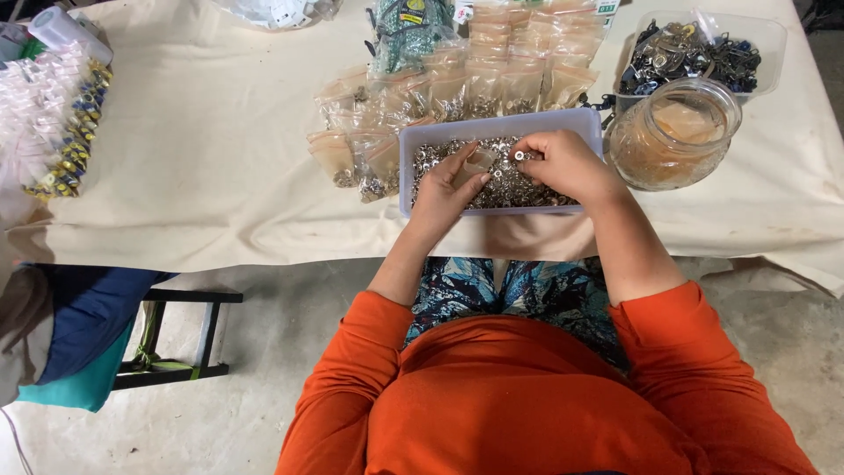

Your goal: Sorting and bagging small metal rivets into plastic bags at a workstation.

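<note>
A pale lilac plastic tray (pixel 413 145) full of small silver metal rings stands near the table's front edge. My left hand (pixel 444 189) rests over the tray and holds a small clear plastic bag (pixel 477 161) open between thumb and fingers. My right hand (pixel 563 163) hovers over the tray's right half, its fingertips pinched on a small silver ring (pixel 520 156) just beside the bag's mouth. Both forearms come up from orange sleeves.
Rows of small filled clear bags (pixel 492 75) lie behind and left of the tray. A glass jar (pixel 673 132) stands to its right, with a clear tub of dark metal clasps (pixel 703 53) behind. Strung bags of gold pieces (pixel 66 132) lie far left. A black stool (pixel 189 339) is below.
</note>
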